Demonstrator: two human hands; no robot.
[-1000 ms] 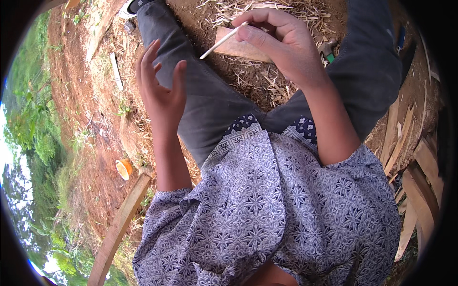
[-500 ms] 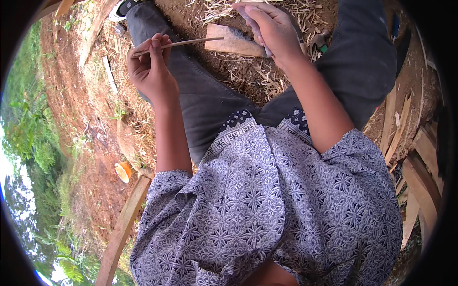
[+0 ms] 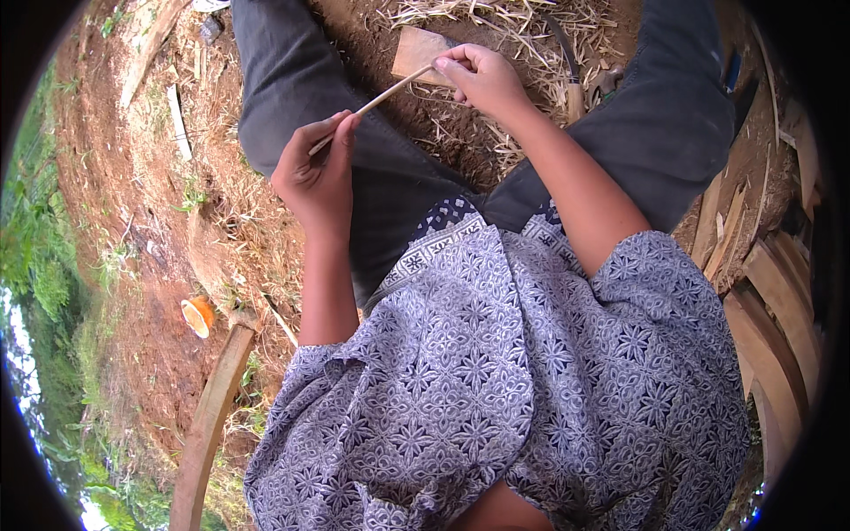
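Observation:
A thin, pale wooden stick (image 3: 391, 92) slants across above my left thigh. My left hand (image 3: 320, 168) pinches its near end between thumb and fingers. At the far end, the fingertips of my right hand (image 3: 482, 81) are closed on the stick. Just beyond my right hand lies a flat piece of wood (image 3: 418, 55), partly covered by that hand. A knife with a dark curved blade and a wooden handle (image 3: 575, 102) rests on the ground to the right of it. Whether my right palm holds anything else is hidden.
Shavings (image 3: 522, 31) litter the soil between my legs. A metal tool (image 3: 605, 81) lies against my right thigh. Curved wooden pieces (image 3: 770, 327) are stacked at the right. To the left are a long wooden beam (image 3: 208, 434) and an orange cup-like object (image 3: 198, 316).
My right hand has come down and left to the stick's far end; the greyish flat piece it held no longer shows. My left hand has moved right and down, tilting the stick more steeply.

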